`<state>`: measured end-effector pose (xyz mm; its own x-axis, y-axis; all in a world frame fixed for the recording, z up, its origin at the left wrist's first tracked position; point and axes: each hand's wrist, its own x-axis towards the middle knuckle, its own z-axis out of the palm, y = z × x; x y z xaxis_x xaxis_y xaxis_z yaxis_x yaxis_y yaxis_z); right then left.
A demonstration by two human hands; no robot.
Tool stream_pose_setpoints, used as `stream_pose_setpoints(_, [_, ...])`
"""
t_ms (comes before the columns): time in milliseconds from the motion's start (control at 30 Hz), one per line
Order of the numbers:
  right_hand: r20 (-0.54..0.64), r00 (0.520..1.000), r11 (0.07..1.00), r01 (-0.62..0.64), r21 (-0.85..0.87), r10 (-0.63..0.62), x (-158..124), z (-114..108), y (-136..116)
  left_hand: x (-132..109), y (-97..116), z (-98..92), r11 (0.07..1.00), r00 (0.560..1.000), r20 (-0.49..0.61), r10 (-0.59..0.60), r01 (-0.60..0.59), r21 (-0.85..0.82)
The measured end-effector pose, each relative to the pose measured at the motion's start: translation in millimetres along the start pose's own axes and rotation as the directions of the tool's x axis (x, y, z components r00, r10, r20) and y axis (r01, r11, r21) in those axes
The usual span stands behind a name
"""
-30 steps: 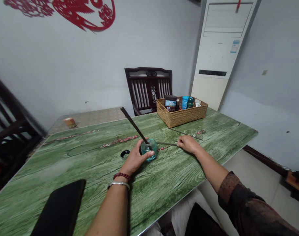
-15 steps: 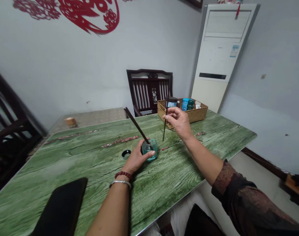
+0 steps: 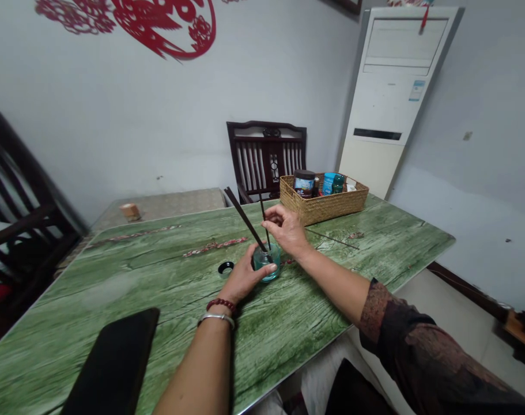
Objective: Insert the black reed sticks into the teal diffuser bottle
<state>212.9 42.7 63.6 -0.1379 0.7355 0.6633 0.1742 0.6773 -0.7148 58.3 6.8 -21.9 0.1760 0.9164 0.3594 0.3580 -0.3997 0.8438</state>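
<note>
A small teal glass bottle point(image 3: 268, 264) stands on the green wood-pattern table point(image 3: 158, 288). My left hand point(image 3: 244, 278) is wrapped round its near side. Dark reed sticks point(image 3: 242, 214) lean out of its neck toward the upper left. My right hand point(image 3: 288, 229) pinches one more thin dark stick point(image 3: 264, 222), held nearly upright with its lower end at the bottle's mouth. Another thin stick point(image 3: 331, 238) lies flat on the table to the right. A small black cap point(image 3: 225, 267) rests just left of the bottle.
A woven basket point(image 3: 325, 206) with jars and bottles stands at the far right of the table. A black phone or pad point(image 3: 113, 369) lies at the near left. Dark wooden chairs stand behind the table point(image 3: 266, 158) and at the left point(image 3: 15, 219). A white floor air conditioner point(image 3: 383, 98) fills the corner.
My right hand picked a stick off the table, lifted it, and brought it leftward and down to the bottle's mouth. My left hand stayed on the bottle.
</note>
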Motion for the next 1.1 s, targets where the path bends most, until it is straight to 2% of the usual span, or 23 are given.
stream_pose_setpoints(167, [0.031,0.999,0.986,-0.037,-0.166,0.043,-17,-2,13,0,-2,-0.9,1.000,1.000,-0.004,-0.001,0.001,0.006])
stream_pose_setpoints(233, [0.041,0.998,0.970,-0.034,-0.243,0.045,-22,-15,21,0,-2,-1.6,1.000,1.000,-0.004,-0.007,0.007,0.017])
stream_pose_setpoints(333, [-0.010,0.997,0.908,-0.077,-0.412,0.080,-27,-52,42,0,0,-2.3,0.999,0.999,-0.010,-0.034,0.034,0.039])
stream_pose_setpoints(400, [-0.082,0.988,0.817,-0.155,-0.556,0.132,-31,-83,62,-1,2,-2.6,0.998,0.999,-0.018,-0.046,0.047,0.046])
stream_pose_setpoints(467, [-0.155,0.968,0.681,-0.249,-0.688,0.197,-37,-113,83,-1,4,-2.8,0.997,0.998,-0.022,-0.051,0.052,0.051])
stream_pose_setpoints(567, [-0.218,0.924,0.463,-0.349,-0.815,0.313,-48,-141,107,-1,6,-3.2,0.997,0.998,-0.006,-0.055,0.055,0.060])
stream_pose_setpoints(667, [-0.194,0.891,0.320,-0.340,-0.885,0.410,-57,-146,117,-1,6,-3.6,0.995,0.998,0.003,-0.065,0.064,0.074])
stream_pose_setpoints(800, [-0.118,0.886,0.240,-0.247,-0.939,0.448,-59,-136,116,-1,6,-4.0,0.991,0.995,0.000,-0.097,0.096,0.094])
stream_pose_setpoints(967, [-0.081,0.910,0.274,-0.206,-0.939,0.406,-60,-136,114,-1,7,-4.0,0.993,0.997,0.004,-0.082,0.081,0.080])
stream_pose_setpoints(1100, [-0.055,0.909,0.311,-0.198,-0.930,0.413,-61,-138,113,-1,9,-4.1,0.995,0.997,-0.019,-0.075,0.076,0.060])
